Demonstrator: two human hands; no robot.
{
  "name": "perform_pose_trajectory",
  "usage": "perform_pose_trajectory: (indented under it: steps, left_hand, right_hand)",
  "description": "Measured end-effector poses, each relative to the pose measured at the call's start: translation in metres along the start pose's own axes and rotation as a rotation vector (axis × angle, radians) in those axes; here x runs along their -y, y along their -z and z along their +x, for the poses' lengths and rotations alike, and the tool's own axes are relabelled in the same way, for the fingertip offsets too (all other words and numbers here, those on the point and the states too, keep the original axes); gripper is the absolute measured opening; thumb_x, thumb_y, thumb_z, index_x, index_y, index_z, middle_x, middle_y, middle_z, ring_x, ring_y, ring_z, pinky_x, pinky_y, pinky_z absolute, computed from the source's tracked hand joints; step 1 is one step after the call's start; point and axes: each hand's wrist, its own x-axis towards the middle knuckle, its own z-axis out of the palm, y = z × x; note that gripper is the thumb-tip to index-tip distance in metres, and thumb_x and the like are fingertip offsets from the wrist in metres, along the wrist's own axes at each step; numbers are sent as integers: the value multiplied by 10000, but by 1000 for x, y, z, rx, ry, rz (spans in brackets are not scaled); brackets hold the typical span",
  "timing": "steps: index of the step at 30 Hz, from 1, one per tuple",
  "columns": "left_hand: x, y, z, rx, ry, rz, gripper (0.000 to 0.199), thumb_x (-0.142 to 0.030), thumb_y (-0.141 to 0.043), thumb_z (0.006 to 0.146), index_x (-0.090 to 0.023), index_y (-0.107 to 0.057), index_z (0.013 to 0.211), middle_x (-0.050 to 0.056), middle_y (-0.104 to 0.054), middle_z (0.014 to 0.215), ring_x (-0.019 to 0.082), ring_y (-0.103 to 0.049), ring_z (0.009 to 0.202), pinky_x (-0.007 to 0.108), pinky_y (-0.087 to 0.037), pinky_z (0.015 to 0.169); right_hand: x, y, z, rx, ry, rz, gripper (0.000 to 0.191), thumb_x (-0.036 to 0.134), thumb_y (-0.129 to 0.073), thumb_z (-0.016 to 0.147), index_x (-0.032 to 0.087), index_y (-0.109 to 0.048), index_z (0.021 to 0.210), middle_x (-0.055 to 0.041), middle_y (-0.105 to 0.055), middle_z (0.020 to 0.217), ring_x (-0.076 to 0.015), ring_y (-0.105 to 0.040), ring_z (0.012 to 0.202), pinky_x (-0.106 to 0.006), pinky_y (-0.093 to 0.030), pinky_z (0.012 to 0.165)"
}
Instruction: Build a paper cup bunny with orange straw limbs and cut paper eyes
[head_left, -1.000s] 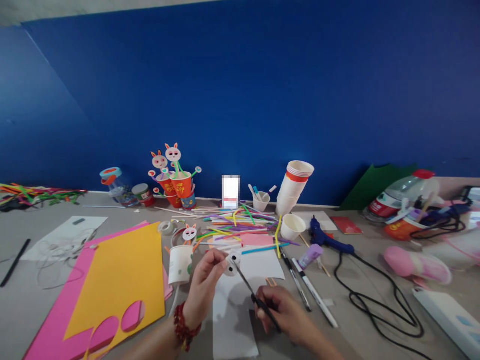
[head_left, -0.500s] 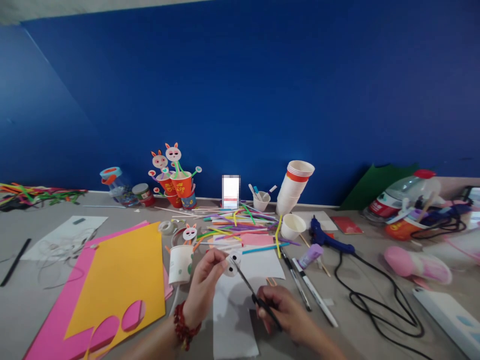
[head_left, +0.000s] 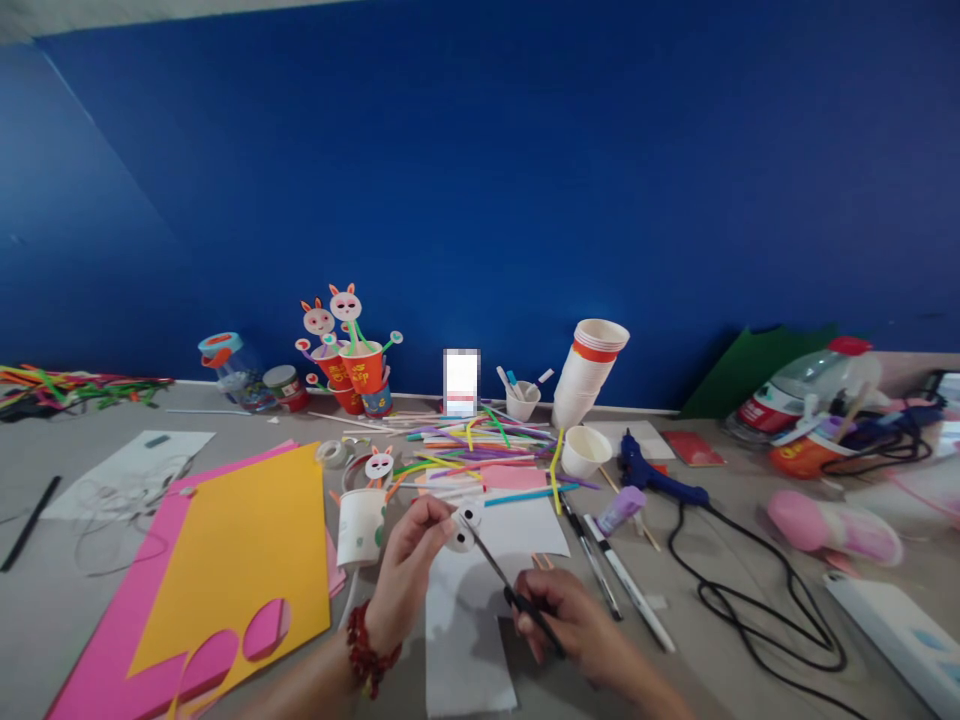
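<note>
Between the thumb and fingers of my left hand [head_left: 415, 548] is a small white paper piece [head_left: 460, 535] with two black dots, like a pair of eyes. My right hand [head_left: 564, 618] is closed round the dark handles of a pair of scissors [head_left: 491, 562]. The scissors' blades point up and left, their tips at the paper piece between the two dots. White paper sheets [head_left: 466, 640] lie beneath both hands. Just left of my left hand stands a white paper cup [head_left: 361, 530] with a rabbit face [head_left: 379, 464] above it.
Orange sheet [head_left: 247, 540] and pink sheet [head_left: 105, 640] lie left. Behind the hands are colourful sticks [head_left: 487, 440], red cups [head_left: 363, 370] and stacked white cups [head_left: 589, 370]. A blue glue gun [head_left: 660, 480] with black cable, pens [head_left: 634, 590] and a bottle [head_left: 795, 390] are right.
</note>
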Motion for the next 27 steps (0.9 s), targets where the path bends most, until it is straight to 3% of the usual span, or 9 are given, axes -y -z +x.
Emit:
perform_pose_trajectory:
  steps: [8, 27]
  left_hand:
    - [-5, 0, -1, 3, -49, 60, 182, -320, -639, 900, -205, -581, 773, -8, -514, 773, 160, -438, 767, 247, -372, 721]
    - [-7, -1, 0, -1, -16, 43, 225, -377, -653, 892, -209, -559, 776, -15, -496, 762, 152, -416, 735, 235, -368, 687]
  right_hand:
    - [1, 1, -1, 17, -8, 12, 304, 458, -630, 711, 215, -476, 615, 53, -504, 469, -107, -451, 438, -214, -282, 447]
    - [2, 4, -1, 18, -5, -35, 311, 435, -635, 718, 218, -448, 596, 55, -493, 471, -110, -451, 455, -215, -285, 459]
